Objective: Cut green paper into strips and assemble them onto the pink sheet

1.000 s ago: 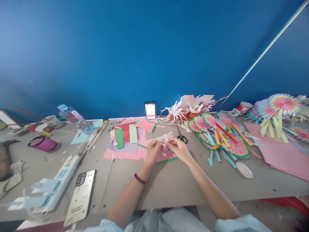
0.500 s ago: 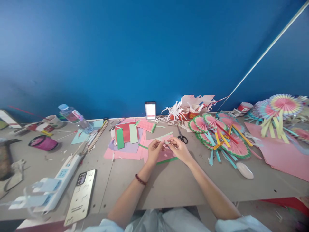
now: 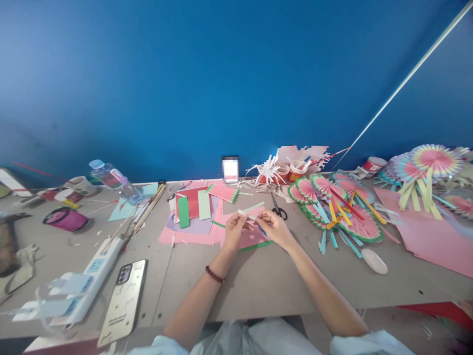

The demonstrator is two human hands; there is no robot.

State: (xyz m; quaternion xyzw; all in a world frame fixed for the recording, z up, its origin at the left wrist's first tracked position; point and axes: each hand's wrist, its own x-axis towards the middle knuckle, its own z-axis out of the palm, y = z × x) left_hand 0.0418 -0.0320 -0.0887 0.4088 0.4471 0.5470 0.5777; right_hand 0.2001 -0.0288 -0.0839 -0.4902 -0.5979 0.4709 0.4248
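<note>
Both hands meet above a pink paper sheet [image 3: 254, 239] with a green edge, in the middle of the grey table [image 3: 266, 281]. My left hand [image 3: 233, 230] and my right hand [image 3: 274, 228] pinch the two ends of a small pale green paper strip [image 3: 247, 215], fingers closed. A thin blue stick-like thing [image 3: 262, 230] shows under my right fingers. A dark bead bracelet sits on my left wrist. Black scissors [image 3: 278, 209] lie just beyond my right hand.
Stacked red, green and pink papers [image 3: 192, 207] lie left of the hands. Folded paper fans [image 3: 336, 207] with coloured strips spread at the right, more fans [image 3: 424, 167] farther right. A phone [image 3: 123, 301], a power strip [image 3: 92, 276], a bottle [image 3: 111, 178] and a purple tape roll [image 3: 66, 219] lie at the left.
The strip between my fingers has been turned and drawn out flatter; both hands stay in nearly the same place above the pink sheet.
</note>
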